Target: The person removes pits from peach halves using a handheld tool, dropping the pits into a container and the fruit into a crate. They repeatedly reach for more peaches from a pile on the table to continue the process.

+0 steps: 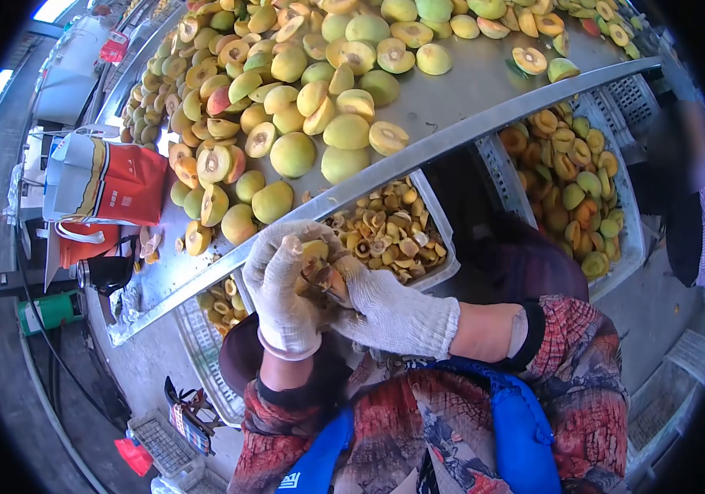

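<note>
My left hand [282, 288], in a white knit glove, is closed around a yellow-green peach piece [316, 250] in front of my chest, just past the table edge. My right hand [393, 309], gloved alike, meets it from the right with fingers closed against the brownish cut side. Whatever the right fingers grip is hidden between the two hands. Beyond my hands, many whole and halved peaches [293, 155] are heaped on the metal table [443, 111], some halves showing their pits. Below the table edge, a tub [443, 222] contains small cut peach scraps and pits.
A crate of peach halves [574, 189] stands under the table at right, another crate [204, 342] at lower left. A red and white bag [126, 181] sits at the table's left end. A green container [52, 311] is farther left. Another person [694, 198] is at the far right.
</note>
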Available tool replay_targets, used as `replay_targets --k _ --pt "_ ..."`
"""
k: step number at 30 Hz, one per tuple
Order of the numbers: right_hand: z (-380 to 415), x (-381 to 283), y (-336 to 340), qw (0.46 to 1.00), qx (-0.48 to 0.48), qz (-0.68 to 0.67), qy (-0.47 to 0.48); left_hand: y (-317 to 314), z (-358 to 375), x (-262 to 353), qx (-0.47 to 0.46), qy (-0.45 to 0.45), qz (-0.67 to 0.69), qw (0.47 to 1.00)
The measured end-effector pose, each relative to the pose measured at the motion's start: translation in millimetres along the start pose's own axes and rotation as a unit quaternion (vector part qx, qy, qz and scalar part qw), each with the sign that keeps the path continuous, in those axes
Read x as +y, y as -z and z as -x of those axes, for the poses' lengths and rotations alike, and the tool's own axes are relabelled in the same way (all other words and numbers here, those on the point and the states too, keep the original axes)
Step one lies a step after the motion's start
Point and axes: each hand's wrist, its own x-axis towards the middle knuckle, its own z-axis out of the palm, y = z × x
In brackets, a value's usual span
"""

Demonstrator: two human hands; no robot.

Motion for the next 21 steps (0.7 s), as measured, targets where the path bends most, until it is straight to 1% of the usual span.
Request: replay_targets --k 1,4,5,7,10,11,13,14,15,16,18,19,21 --pt "1 1 -2 1.000 0.001 0.001 0.000 3 -1 1 -0.012 0.009 -0.032 0.999" --pt "3 5 -7 0.998 -0.028 0.031 -0.054 8 -8 8 -0.055 0.089 -0.104 0.989" --pt "3 4 -7 0.998 -0.032 0.002 -0.055 6 -9 9 -0.060 0.094 -0.088 0.990" --pt "1 0 -3 0.996 -0.042 -0.054 -0.058 11 -11 9 -0.075 0.100 -0.097 0.987" --pt "-3 1 -5 0.995 -0.027 -0.078 -0.049 20 -15 5 -0.096 0.115 -0.071 0.986" --pt "-3 0 -2 0.987 -0.056 -0.109 -0.100 22 -16 4 -0.103 0.122 -0.057 0.986" --pt "-10 -21 16 0.958 -0.113 -0.168 -0.201 21 -17 0 -0.114 0.061 -0.049 0.990" --pt "-10 -22 15 0.951 -0.115 -0.190 -0.214 21 -18 -2 -0.120 0.030 -0.045 0.991" --pt "-10 -24 15 0.944 -0.116 -0.212 -0.227 26 -22 -2 -0.148 0.037 -0.041 0.987" --pt "-10 -25 13 0.935 -0.118 -0.233 -0.240 27 -24 -1 -0.144 0.072 -0.059 0.985" --pt "-9 -18 6 0.946 -0.097 -0.222 -0.217 25 -28 3 -0.133 0.143 -0.094 0.976" --pt "-7 -15 3 0.950 -0.087 -0.216 -0.206 24 -28 3 -0.146 0.146 -0.085 0.975" --pt "-5 -16 3 0.937 -0.093 -0.245 -0.233 22 -33 10 -0.182 0.154 -0.162 0.957"
